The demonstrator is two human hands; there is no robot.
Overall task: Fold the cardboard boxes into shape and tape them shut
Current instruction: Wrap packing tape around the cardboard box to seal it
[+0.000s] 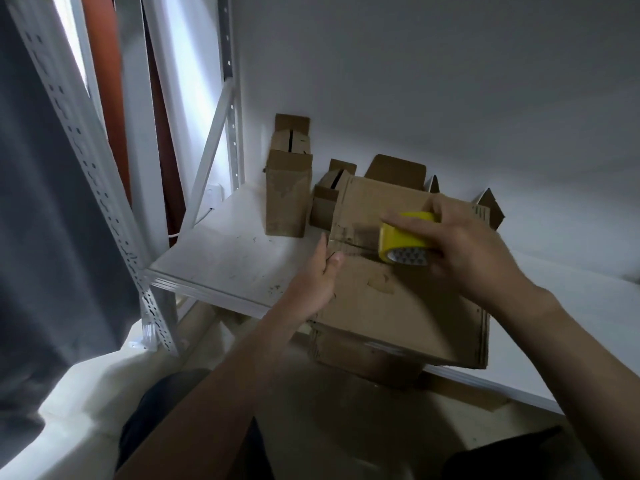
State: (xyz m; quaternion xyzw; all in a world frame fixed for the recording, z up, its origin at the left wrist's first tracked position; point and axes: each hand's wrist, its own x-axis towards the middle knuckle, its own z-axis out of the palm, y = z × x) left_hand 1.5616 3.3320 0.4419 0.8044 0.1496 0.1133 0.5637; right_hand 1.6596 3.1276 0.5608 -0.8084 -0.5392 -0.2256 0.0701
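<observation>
Right hand [464, 247], fingers clamped round the tape roll [405, 239]: draw the roll level along the centre seam [353, 245] of the box [398, 306], which overhangs the front of the shelf [225, 258]. Left hand [317, 282], fingers straight against the box's side, thumb on top: press down at the seam's end so the flaps meet.

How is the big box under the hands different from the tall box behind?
The big box is wide and low; the tall box is narrow and upright. The left hand and the yellow tape roll in the right hand touch the big box; no hand touches the tall box. Both are brown cardboard on the white shelf.
</observation>
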